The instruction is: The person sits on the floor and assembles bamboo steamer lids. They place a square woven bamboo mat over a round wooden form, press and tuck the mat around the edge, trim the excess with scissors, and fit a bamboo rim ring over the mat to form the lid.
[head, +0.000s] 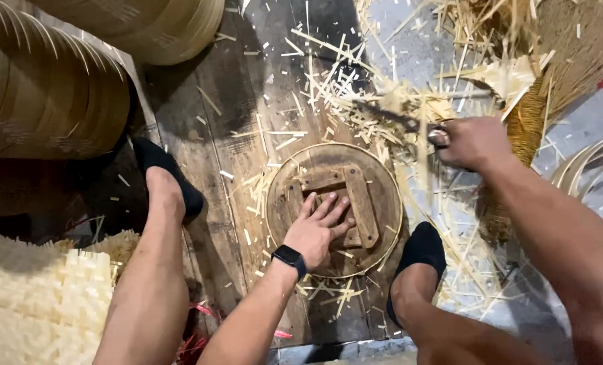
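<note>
A round wooden disc (376,182) with a thin bamboo hoop around its rim lies on the plank floor between my feet. Wooden crossbars are fixed on top of it. My left hand (318,226), with a black band at the wrist, presses flat on the crossbars with fingers spread. My right hand (474,142) is raised to the right of the disc and grips a dark knife (389,116), blurred by motion, its blade pointing left above the disc's far edge.
Bamboo slivers and shavings (328,81) litter the planks and the grey floor. Stacked bamboo hoops (51,88) stand at top left, cut bamboo pieces (37,297) at bottom left, a broom (551,67) at top right. My black-socked feet (173,176) flank the disc.
</note>
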